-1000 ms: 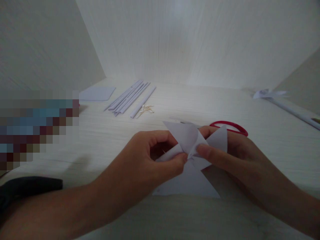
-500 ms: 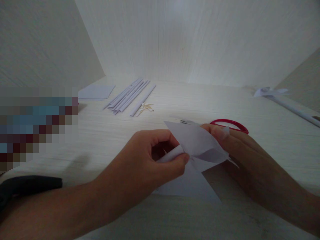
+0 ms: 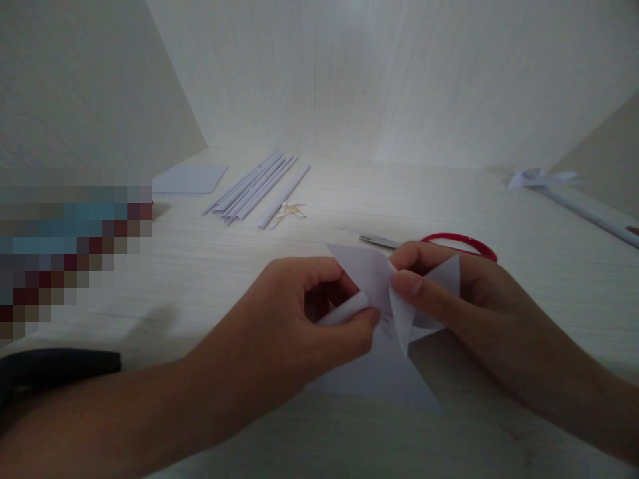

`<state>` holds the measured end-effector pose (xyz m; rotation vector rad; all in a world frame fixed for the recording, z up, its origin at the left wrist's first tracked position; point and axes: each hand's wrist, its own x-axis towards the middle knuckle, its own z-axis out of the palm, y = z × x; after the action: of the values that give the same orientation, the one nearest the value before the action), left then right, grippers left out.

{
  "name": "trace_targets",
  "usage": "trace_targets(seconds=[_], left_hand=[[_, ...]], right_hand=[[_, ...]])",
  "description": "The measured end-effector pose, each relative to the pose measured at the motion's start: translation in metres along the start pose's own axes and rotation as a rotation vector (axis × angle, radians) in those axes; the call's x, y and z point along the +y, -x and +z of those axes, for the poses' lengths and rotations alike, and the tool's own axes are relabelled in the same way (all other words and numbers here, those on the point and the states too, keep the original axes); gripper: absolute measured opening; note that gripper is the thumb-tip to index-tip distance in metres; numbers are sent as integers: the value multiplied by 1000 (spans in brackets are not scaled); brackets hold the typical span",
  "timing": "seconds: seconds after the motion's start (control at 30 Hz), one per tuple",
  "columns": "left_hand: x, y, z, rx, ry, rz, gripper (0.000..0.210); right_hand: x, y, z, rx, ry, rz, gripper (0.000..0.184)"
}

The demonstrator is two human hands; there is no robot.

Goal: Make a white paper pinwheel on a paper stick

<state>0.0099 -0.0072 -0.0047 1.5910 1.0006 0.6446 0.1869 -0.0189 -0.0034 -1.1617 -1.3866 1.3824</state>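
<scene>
A white paper pinwheel [image 3: 367, 266] is held between my two hands above the table. My left hand [image 3: 319, 313] is closed, thumb and fingers pinching one folded-in flap near the middle of the sheet. On the other side, my right hand [image 3: 429, 286] pinches a blade of the paper between thumb and fingers, bending it near the middle. A flat white triangular part [image 3: 379, 372] of the paper spreads below. Just behind my right hand lie scissors [image 3: 456, 243] with red handles, partly covered by that hand.
Several rolled white paper tubes [image 3: 254, 186] lie at the back left, with cotton swabs [image 3: 292, 211] beside them. White paper [image 3: 192, 179] lies further left. A finished-looking pinwheel on a paper stick [image 3: 589, 213] rests at the right. A black object [image 3: 64, 366] sits by my left forearm.
My right hand has shifted left and toward the middle of the paper, bending a blade inward. My left hand keeps its pinch almost unmoved.
</scene>
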Motion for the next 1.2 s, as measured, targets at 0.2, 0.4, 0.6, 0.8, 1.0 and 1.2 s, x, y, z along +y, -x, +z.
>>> trace_targets(seconds=[0.2,0.4,0.6,0.8,1.0,1.2], left_hand=[[2,0,0,23,-47,-21,12],[3,0,1,33,-56,-26,9],[2,0,1,31,-46,-13,12],[2,-1,1,25,-49,-3,11],[3,1,1,42,-71,-17,10],[1,0,0,44,-64,9,11]], right_hand=[[-1,0,0,7,31,4,18],[0,3,-1,-6,34,29,18],[0,4,-2,-37,79,59,17],[-3,5,-1,-51,67,76,14],[-1,5,0,-54,49,89,6],[-2,5,1,-53,9,122,9]])
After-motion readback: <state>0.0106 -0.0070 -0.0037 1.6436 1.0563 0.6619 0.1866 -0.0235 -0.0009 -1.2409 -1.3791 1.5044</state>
